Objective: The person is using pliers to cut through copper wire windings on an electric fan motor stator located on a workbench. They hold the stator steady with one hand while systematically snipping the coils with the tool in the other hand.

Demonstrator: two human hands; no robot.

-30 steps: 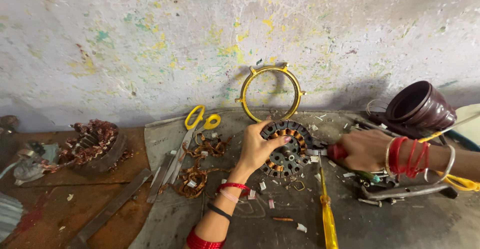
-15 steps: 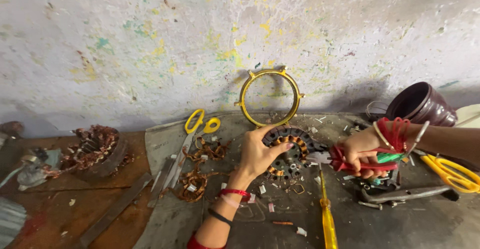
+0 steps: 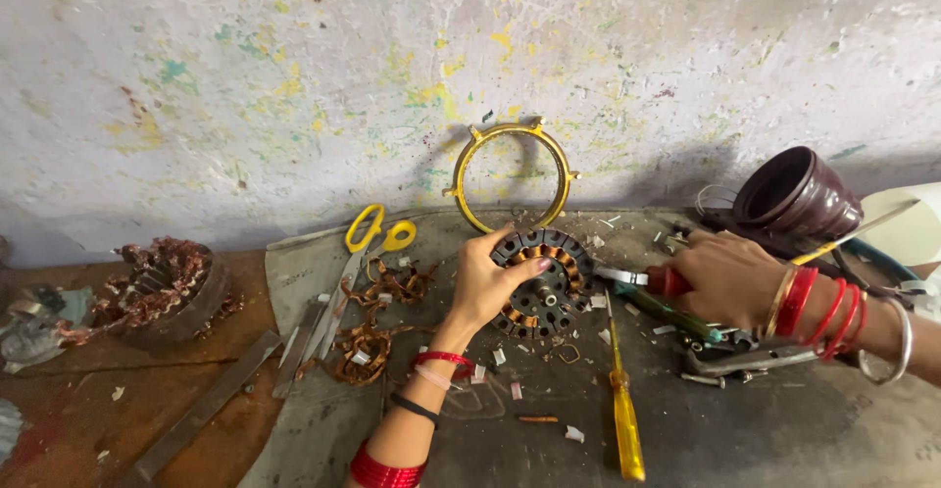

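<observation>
Head view: a round motor stator [image 3: 541, 282], black with copper windings in its slots, is lying flat on the grey bench [image 3: 784, 439], just in front of a yellow metal ring [image 3: 511, 176] that is propped against the paint-flecked wall. The stator's left rim is gripped by the left hand [image 3: 485, 282], fingers curled over the top edge and thumb set against the near side, so that the part is steadied. The right hand [image 3: 730, 277] is closed round the red handles of a pair of pliers [image 3: 642, 278], whose metal nose is brought up to the stator's right edge; whether a wire is actually caught in the nose cannot be told.

The step in hand is judged to be the pulling of copper winding out of the stator slots, since tangles of stripped copper wire [image 3: 377, 326] are heaped just left of the stator, beside yellow-handled scissors [image 3: 368, 253]. A yellow-handled screwdriver [image 3: 622, 405] is lying near the stator's front, unused. A dark brown cup-shaped housing [image 3: 799, 194] is tipped on its side behind the right wrist.

For the next move, a firm hold on the rim would be called for, with the pliers' nose set on a strand and drawn outward, away from the left fingers.
</observation>
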